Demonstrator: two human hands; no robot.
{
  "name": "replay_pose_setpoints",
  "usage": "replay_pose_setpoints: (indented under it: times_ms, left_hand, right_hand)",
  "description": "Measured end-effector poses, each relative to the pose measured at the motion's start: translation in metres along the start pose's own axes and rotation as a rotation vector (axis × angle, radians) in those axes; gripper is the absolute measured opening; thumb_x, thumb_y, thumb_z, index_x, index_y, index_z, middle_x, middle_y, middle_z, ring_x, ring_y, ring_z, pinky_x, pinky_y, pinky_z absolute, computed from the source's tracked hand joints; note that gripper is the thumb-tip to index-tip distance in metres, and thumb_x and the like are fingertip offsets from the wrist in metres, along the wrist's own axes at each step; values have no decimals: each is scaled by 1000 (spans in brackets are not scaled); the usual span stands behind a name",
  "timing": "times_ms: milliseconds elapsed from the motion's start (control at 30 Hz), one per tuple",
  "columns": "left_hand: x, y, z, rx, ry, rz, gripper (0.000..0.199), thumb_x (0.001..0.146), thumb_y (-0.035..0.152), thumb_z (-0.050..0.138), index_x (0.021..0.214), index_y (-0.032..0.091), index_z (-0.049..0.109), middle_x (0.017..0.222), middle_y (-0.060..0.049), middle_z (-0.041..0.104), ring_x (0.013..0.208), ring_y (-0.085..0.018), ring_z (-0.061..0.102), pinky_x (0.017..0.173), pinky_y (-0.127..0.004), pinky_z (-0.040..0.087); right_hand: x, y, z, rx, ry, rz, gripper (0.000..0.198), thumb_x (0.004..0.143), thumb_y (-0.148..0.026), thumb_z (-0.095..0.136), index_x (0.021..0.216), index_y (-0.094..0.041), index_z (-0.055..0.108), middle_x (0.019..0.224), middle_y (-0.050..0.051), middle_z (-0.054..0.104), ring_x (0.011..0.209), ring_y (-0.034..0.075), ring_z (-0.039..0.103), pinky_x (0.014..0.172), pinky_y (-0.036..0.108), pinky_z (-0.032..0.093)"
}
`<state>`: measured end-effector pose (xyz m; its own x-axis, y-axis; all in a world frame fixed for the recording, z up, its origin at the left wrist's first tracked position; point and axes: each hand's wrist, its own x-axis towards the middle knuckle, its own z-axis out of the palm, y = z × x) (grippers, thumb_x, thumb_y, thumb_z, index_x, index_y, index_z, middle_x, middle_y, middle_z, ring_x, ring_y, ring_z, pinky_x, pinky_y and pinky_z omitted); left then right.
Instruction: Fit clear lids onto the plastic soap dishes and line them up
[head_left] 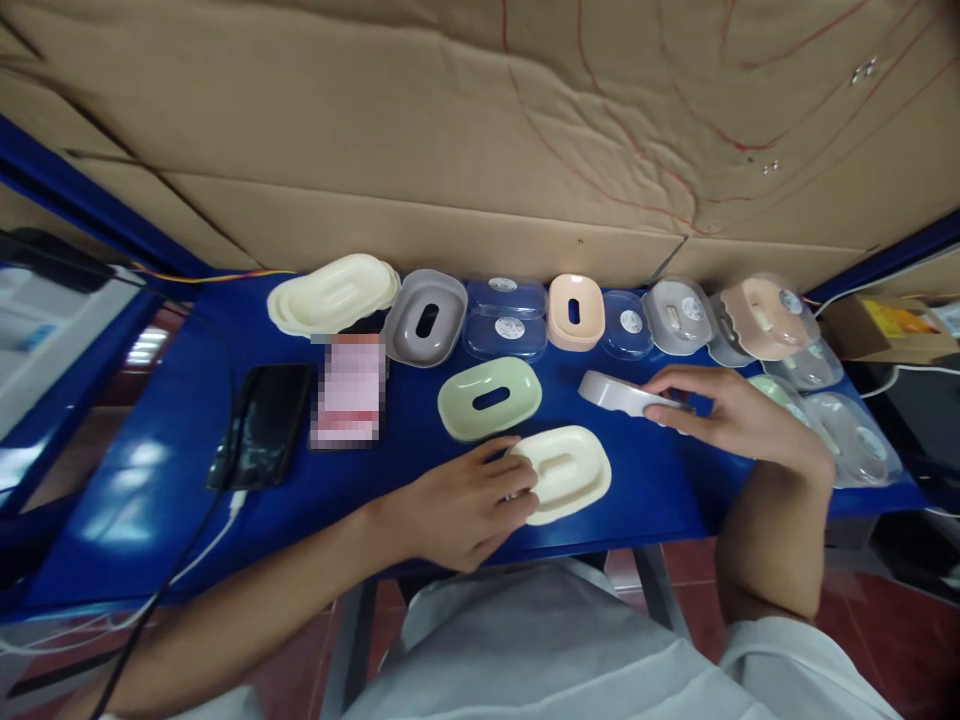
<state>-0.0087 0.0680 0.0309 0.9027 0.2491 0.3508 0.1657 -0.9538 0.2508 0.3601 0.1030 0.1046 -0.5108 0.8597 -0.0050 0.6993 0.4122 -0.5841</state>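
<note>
Near the desk's (645,505) front edge my left grip (469,500) holds the cream tray (577,475), my right grip (731,412) the grey shell (619,397), both likely light, stiff, best rim-held.

On my tabletop (656,495), at the frame's lower centre, a tray (574,472) lies with its left end at my left hand (472,505); a slotted dish (491,374) lies behind it. Right of centre, my right hand (731,410) holds a part (619,396); a phone (271,428) lies centre-left.
</note>
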Motion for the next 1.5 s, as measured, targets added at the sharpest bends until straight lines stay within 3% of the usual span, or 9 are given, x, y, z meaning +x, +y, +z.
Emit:
replay_pose_setpoints:
  times_ms: [333, 567, 800, 933, 1033, 1167, 1267, 1367, 1500]
  left_hand:
    - [-11, -21, 3, 310, 24, -144, 42, 96, 10, 66, 136, 24, 64, 145, -12, 67, 136, -29, 60, 123, -49, 42]
    - [-7, -25, 6, 161, 3, -152, 37, 103, 47, 69, 125, 17, 68, 134, -12, 71, 131, -28, 64, 131, -48, 34]
    - [-2, -23, 10, 275, 35, -159, 15, 107, 23, 63, 119, 16, 69, 121, -9, 75, 119, -26, 69, 120, -46, 46]
    - [-1, -25, 12, 262, 46, -169, 17, 105, 19, 63, 121, 16, 68, 121, -10, 75, 118, -26, 68, 117, -45, 50]
    - [-2, -25, 12, 247, 29, -162, 13, 105, 21, 65, 116, 17, 70, 120, -9, 74, 117, -26, 68, 117, -45, 50]
    - [-4, -24, 10, 205, 13, -151, 13, 106, 24, 64, 115, 17, 70, 120, -9, 73, 120, -27, 68, 119, -47, 49]
    - [-5, -24, 9, 178, 33, -147, 13, 107, 25, 64, 114, 17, 70, 119, -10, 72, 118, -27, 68, 118, -48, 51]
    - [-6, -25, 9, 156, 68, -153, 12, 106, 27, 65, 111, 17, 70, 124, -12, 71, 121, -28, 68, 114, -48, 55]
    - [-9, -26, 12, 124, 131, -225, 23, 104, 26, 70, 124, 17, 66, 134, -16, 67, 129, -30, 67, 109, -45, 61]
  right_hand:
    - [11, -41, 73, -200, -198, -324, 27, 107, -28, 65, 133, -25, 70, 138, 8, 74, 130, 26, 68, 111, 44, 50]
    - [4, -55, 98, -478, -131, -428, 32, 107, -14, 58, 138, -15, 66, 148, 14, 70, 131, 29, 68, 103, 46, 56]
    - [13, -53, 113, -630, 22, -560, 35, 105, -6, 53, 134, -9, 72, 140, 18, 74, 124, 30, 72, 96, 42, 62]
    - [21, -39, 110, -470, 21, -572, 35, 109, -27, 60, 140, -14, 70, 144, 15, 72, 130, 30, 70, 107, 45, 60]
    - [33, -13, 92, -343, 126, -422, 37, 113, -40, 51, 141, -25, 71, 143, 10, 73, 132, 27, 68, 115, 47, 55]
    - [50, 29, 73, -465, 383, 145, 54, 112, -54, 44, 152, -20, 58, 152, 19, 63, 143, 38, 57, 121, 63, 45]
    - [55, 52, 75, -516, 413, 401, 70, 102, -72, 53, 140, -14, 60, 143, 26, 62, 131, 44, 62, 106, 65, 53]
    - [51, 66, 74, -474, 466, 475, 67, 92, -76, 65, 122, -16, 64, 129, 23, 65, 119, 42, 65, 98, 61, 58]
    - [33, 61, 47, -286, 494, 302, 57, 91, -70, 71, 119, -21, 63, 121, 15, 67, 114, 35, 68, 99, 55, 59]
